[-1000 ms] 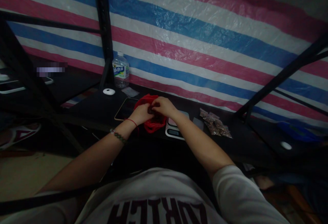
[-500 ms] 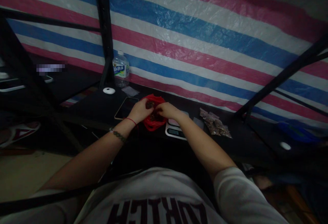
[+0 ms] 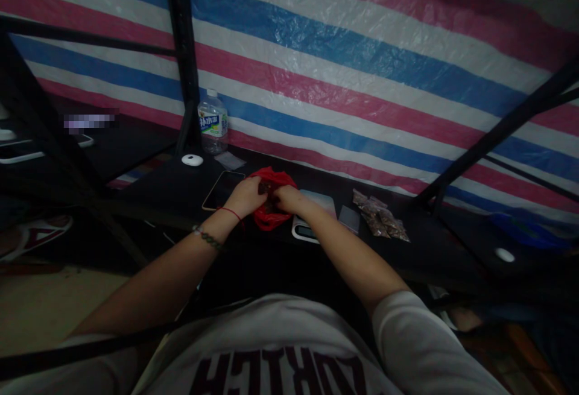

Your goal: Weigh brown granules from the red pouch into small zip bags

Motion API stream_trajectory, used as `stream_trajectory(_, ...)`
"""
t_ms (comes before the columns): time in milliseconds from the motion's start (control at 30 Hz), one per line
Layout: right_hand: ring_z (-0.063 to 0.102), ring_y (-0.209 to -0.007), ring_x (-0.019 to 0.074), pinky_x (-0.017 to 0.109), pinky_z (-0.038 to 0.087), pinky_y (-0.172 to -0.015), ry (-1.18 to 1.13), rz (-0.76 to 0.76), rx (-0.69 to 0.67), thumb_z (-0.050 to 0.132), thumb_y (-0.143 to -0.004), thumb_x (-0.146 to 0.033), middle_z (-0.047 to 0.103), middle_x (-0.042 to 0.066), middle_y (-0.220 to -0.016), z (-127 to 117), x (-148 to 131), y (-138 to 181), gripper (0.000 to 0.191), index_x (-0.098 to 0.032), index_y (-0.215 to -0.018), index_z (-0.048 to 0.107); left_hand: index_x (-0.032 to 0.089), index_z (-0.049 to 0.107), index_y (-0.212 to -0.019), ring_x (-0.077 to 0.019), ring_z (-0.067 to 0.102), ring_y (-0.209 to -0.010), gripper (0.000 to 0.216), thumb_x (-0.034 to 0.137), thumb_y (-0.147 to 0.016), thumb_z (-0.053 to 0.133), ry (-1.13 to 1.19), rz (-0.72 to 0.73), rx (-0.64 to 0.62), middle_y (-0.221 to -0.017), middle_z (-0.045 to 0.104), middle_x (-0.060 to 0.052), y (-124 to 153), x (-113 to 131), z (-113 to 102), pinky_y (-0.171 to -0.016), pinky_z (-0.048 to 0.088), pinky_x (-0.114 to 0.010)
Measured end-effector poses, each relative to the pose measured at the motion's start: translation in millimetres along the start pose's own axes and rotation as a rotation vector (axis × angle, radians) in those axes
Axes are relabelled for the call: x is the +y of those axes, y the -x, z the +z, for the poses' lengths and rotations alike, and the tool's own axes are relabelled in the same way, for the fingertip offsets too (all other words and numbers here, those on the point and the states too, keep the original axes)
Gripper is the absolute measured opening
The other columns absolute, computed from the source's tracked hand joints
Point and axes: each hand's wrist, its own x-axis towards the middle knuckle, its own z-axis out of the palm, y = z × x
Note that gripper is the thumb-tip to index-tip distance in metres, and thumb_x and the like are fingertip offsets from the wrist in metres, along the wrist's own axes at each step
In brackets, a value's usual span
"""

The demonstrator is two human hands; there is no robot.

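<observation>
Pinching one red bag (image 3: 270, 219): left hand (image 3: 246, 195), right hand (image 3: 286, 197) both closed; one bottle (image 3: 212, 123), one phone (image 3: 221, 190)

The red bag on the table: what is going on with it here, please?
A person seated at a dark table holds the red bag at its open mouth with the left hand and the right hand; something dark brown shows inside. A small scale lies just right of it, a phone left, and filled packets farther right.
</observation>
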Motion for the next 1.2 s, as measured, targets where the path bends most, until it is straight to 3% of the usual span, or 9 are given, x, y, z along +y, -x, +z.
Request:
stream_trajectory(367, 0.063, -0.085, 0.0149, 0.024, 0.045, -0.079, -0.229, -0.044, 0.371, 0.06, -0.076, -0.009, 0.072, 0.005, -0.093, -25.6, 6.8, 8.8, 0.022, -0.017, -0.092, 0.074, 0.018, 0.067, -0.102, -0.0234, 0.067, -0.088, 0.031, 0.026, -0.074, 0.057, 0.049, 0.002, -0.149, -0.095, 0.072, -0.009, 1.0, -1.3, 6.3, -0.078, 0.05, -0.029)
stream_trajectory(600, 0.064, -0.085, 0.0158, 0.026, 0.045, -0.078, -0.262, -0.091, 0.342, 0.062, -0.076, -0.009, 0.072, 0.004, -0.092, -21.1, 0.2, 4.2, 0.023, -0.018, -0.094, 0.074, 0.015, 0.066, -0.102, -0.0235, 0.067, -0.088, 0.034, 0.032, -0.073, 0.061, 0.073, 0.0, -0.173, -0.096, 0.071, -0.01, 1.8, -0.4, 9.7, -0.075, 0.05, -0.027)
stream_trajectory(833, 0.063, -0.092, 0.0158, 0.026, 0.044, -0.085, -0.268, -0.057, 0.376, 0.06, -0.08, -0.01, 0.072, 0.004, -0.099, -20.6, 11.4, 8.1, 0.024, -0.019, -0.098, 0.073, 0.019, 0.067, -0.104, -0.0225, 0.067, -0.089, 0.034, 0.032, -0.075, 0.057, 0.041, -0.025, -0.198, -0.096, 0.072, -0.008, 2.6, 0.7, 4.8, -0.077, 0.05, -0.027)
stream_trajectory(1067, 0.063, -0.093, 0.018, 0.027, 0.045, -0.084, -0.213, 0.011, 0.277, 0.064, -0.078, -0.014, 0.07, 0.007, -0.103, -5.8, 9.7, 11.6, 0.027, -0.016, -0.104, 0.07, 0.017, 0.067, -0.097, -0.0256, 0.067, -0.089, 0.029, 0.033, -0.076, 0.055, -0.027, -0.119, -0.099, -0.094, 0.072, -0.011, -1.3, -4.4, -2.9, -0.078, 0.05, -0.03)
stream_trajectory(1200, 0.061, -0.096, 0.0178, 0.028, 0.043, -0.088, -0.218, 0.076, 0.359, 0.059, -0.083, -0.017, 0.069, 0.008, -0.103, -3.5, 8.3, 23.8, 0.021, -0.016, -0.101, 0.071, 0.016, 0.067, -0.098, -0.0246, 0.067, -0.088, 0.03, 0.029, -0.073, 0.056, 0.05, -0.037, -0.102, -0.095, 0.071, -0.01, 1.8, -0.5, -6.7, -0.078, 0.051, -0.03)
